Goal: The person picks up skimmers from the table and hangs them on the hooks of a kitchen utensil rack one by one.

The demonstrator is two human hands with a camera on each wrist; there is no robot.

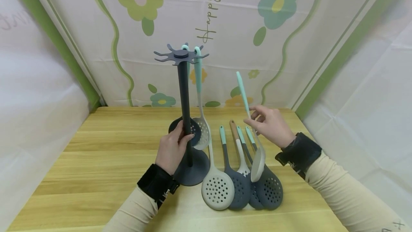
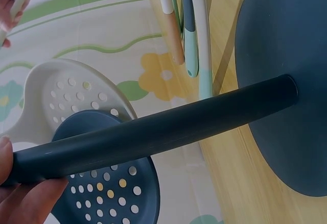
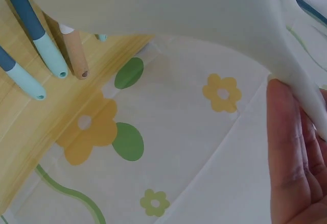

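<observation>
A dark utensil stand (image 1: 184,96) stands upright on the wooden table, with a round base and a hooked top. My left hand (image 1: 171,150) grips its pole low down, thumb and fingers on either side. From its hooks hang a light grey skimmer (image 1: 205,140) and a dark skimmer (image 2: 148,185), both behind the pole in the left wrist view. Raised above the utensils at the right, a light grey spoon (image 1: 258,164) with a mint handle tilts head down. My right hand (image 1: 273,124) pinches it near where handle meets neck.
Laid in a row on the table (image 1: 106,174) are a light grey skimmer (image 1: 218,191), a dark skimmer (image 1: 239,189), a white utensil with a tan handle (image 1: 239,148) and more dark mint-handled ones (image 1: 273,191). A flowered cloth (image 1: 231,20) rises behind the table.
</observation>
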